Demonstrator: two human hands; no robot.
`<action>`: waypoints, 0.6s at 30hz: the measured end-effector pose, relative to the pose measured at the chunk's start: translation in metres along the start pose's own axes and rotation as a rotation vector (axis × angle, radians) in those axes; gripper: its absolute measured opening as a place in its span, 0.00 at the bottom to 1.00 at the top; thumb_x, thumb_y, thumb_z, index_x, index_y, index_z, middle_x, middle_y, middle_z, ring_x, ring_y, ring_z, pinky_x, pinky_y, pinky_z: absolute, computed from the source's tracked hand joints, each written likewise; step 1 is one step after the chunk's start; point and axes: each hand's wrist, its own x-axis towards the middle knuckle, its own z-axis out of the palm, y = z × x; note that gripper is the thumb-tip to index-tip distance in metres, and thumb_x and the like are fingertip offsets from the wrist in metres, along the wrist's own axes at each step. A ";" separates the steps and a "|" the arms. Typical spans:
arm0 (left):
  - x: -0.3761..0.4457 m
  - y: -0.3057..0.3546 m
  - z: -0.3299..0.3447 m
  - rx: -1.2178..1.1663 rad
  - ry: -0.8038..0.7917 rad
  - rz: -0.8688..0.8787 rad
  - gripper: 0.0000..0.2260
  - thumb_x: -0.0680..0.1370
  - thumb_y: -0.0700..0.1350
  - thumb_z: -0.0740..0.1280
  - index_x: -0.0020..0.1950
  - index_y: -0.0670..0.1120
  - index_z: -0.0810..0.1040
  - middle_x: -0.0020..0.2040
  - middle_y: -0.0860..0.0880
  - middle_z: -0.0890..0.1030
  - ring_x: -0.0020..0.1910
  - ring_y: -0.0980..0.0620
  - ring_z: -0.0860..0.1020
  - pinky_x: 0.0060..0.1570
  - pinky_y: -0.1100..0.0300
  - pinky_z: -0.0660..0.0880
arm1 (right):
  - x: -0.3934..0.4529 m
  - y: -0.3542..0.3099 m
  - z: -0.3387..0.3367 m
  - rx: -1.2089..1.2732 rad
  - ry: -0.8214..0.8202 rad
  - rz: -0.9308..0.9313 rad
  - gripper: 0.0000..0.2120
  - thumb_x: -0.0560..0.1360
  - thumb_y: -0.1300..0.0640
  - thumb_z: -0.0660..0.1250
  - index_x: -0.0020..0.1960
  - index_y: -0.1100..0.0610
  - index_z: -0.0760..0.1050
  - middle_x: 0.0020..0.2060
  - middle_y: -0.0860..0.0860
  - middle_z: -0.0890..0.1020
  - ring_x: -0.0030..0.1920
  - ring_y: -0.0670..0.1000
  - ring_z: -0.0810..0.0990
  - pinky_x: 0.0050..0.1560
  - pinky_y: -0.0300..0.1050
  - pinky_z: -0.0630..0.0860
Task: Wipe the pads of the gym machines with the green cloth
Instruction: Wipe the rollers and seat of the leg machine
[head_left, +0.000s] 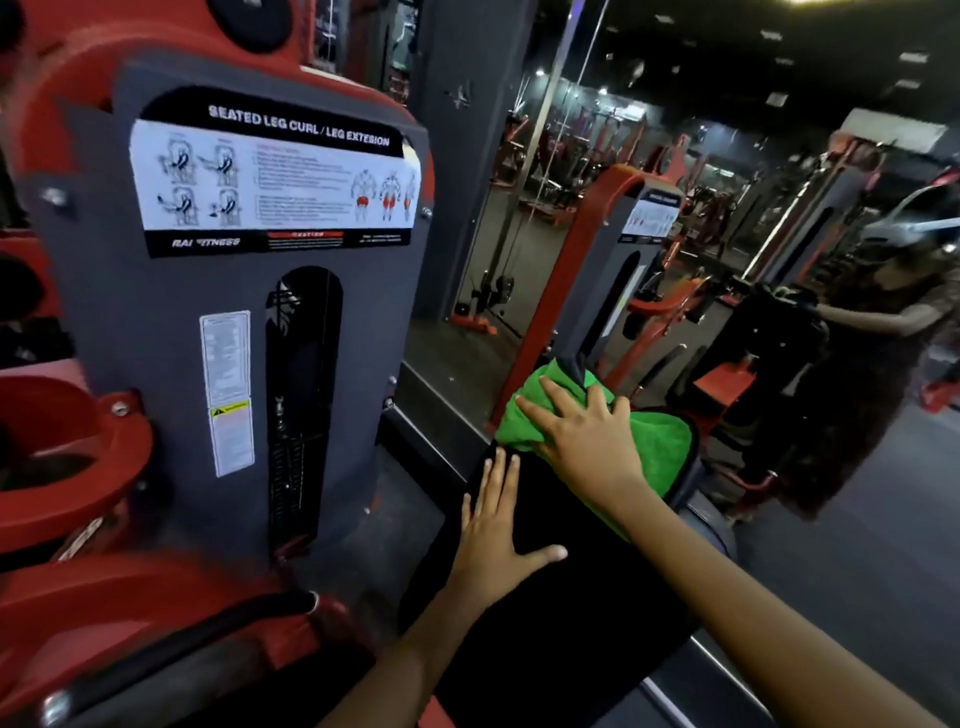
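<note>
Both hands lie flat, fingers spread: right hand (582, 441) presses the green cloth (660, 447) at the black pad (545, 623)'s twelve o'clock end, left hand (493, 525) bracing below. Bunched cloth overhanging the one o'clock edge could slip off, I judge.

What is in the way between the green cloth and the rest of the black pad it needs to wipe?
Only the left hand, lying flat on the black pad just below the green cloth. The right hand presses the cloth.

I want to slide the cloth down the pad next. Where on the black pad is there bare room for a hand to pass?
Bare black pad lies below the green cloth, between the left hand and the right forearm, down to the near edge. The far end is crowded: the right hand presses the cloth there.
</note>
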 end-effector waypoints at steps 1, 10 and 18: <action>-0.002 -0.002 0.002 -0.010 0.006 -0.018 0.52 0.61 0.77 0.58 0.72 0.56 0.32 0.72 0.61 0.30 0.72 0.61 0.31 0.71 0.52 0.41 | 0.003 -0.005 0.001 -0.039 -0.012 -0.010 0.28 0.77 0.43 0.60 0.75 0.42 0.56 0.76 0.50 0.60 0.67 0.65 0.66 0.60 0.62 0.66; -0.005 -0.014 0.010 -0.066 -0.019 -0.112 0.54 0.58 0.79 0.52 0.71 0.53 0.29 0.74 0.57 0.30 0.74 0.58 0.33 0.73 0.45 0.40 | -0.001 -0.027 0.018 -0.305 0.086 -0.090 0.32 0.70 0.38 0.64 0.70 0.50 0.70 0.68 0.54 0.72 0.60 0.66 0.71 0.59 0.66 0.61; -0.015 -0.045 0.013 -0.255 -0.136 -0.352 0.69 0.47 0.83 0.54 0.75 0.48 0.31 0.76 0.52 0.33 0.76 0.53 0.37 0.74 0.43 0.45 | 0.011 -0.063 0.023 -0.307 0.007 -0.011 0.29 0.70 0.43 0.67 0.69 0.52 0.72 0.64 0.55 0.75 0.64 0.68 0.64 0.61 0.67 0.56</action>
